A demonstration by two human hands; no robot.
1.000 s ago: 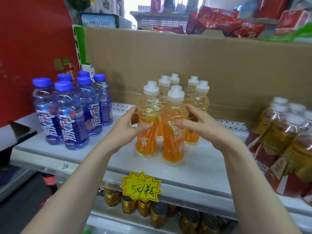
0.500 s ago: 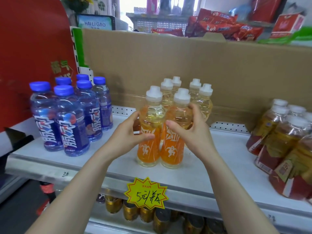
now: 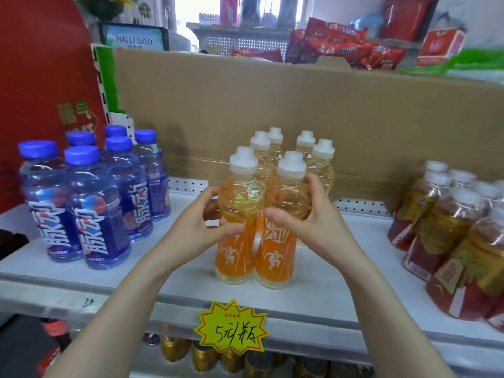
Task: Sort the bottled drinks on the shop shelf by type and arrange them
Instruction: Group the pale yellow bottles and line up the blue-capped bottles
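Sign (image 3: 134, 39): "HAI LI GAO" is printed, at 11 o'clock.
Price tag (image 3: 233, 327): "5元/瓶" is handwritten, at 6 o'clock on the shelf (image 3: 341, 317) edge.
Blue bottles (image 3: 95, 233): "脉动" is printed on the labels, at 9 o'clock.

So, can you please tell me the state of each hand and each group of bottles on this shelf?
Left hand, grips the front-left orange bottle.
Right hand, grips the front-right orange bottle.
Both held bottles, upright on the shelf, capped, side by side.
Rear orange bottles, four, upright, capped.
Blue-capped bottles, six, upright, grouped at left.
Red-labelled bottles, capped, clustered at right.
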